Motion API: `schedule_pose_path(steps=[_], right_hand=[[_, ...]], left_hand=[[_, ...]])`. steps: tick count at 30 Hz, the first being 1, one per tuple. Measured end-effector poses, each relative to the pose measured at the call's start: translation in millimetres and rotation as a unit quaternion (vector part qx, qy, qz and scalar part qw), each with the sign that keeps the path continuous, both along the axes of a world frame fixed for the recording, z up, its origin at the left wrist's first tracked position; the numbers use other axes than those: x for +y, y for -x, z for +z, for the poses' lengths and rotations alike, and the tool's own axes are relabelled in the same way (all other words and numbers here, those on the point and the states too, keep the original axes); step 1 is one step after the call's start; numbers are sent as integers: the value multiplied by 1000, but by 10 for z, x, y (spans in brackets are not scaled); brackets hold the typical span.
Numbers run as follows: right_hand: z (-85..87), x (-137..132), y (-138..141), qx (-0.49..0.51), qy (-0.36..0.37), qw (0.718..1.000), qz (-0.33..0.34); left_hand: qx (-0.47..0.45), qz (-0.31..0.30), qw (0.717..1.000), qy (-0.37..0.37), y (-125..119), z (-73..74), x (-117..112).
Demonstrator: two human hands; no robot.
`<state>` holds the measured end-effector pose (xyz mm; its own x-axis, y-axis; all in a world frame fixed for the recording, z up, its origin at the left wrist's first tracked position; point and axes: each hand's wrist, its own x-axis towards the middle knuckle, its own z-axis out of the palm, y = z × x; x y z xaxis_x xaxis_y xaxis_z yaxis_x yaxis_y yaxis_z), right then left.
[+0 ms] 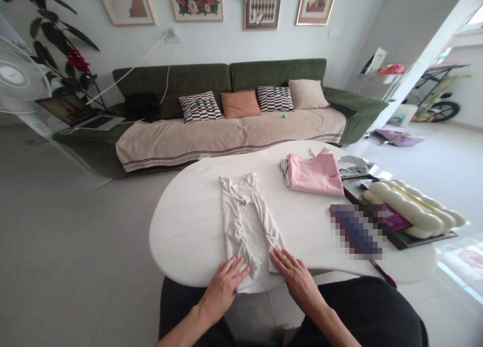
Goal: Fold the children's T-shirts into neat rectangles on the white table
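Observation:
A light grey long-sleeved top [251,221] lies spread on the white table [181,226], its neckline toward the sofa. Both wrinkled sleeves are laid down over the body, and its lower edge reaches the table's near edge. My left hand [222,286] rests on the end of the left sleeve with fingers stretched out. Flat on the other sleeve's end lies my right hand [296,274], also with extended fingers. Neither hand grips the cloth. Farther back on the right sits a folded pink garment [315,173], apart from both hands, with some darker-edged cloth showing beneath it.
On the right, a dark tray [400,244] carries a cream puffy object [411,206]. A pixelated item [356,231] with a dark handle lies before it. Behind the table stands a green sofa [188,80] with cushions. A fan [18,77] and laptop [101,123] are at left.

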<state>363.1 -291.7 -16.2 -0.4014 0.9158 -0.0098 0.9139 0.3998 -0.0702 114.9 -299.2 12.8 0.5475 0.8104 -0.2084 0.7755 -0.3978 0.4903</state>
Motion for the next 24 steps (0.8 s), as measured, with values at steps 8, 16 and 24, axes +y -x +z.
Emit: schedule_pose_path(steps=[8, 16, 24], right_hand=[[1193, -306, -68, 177, 334, 918, 119], [1230, 1168, 6, 359, 266, 892, -65], [255, 1568, 477, 361, 103, 891, -255]], left_hand=[[-78, -160, 967, 183, 200, 928, -280], [-307, 154, 888, 306, 358, 851, 1133], [-378, 385, 841, 48, 178, -180, 1513]])
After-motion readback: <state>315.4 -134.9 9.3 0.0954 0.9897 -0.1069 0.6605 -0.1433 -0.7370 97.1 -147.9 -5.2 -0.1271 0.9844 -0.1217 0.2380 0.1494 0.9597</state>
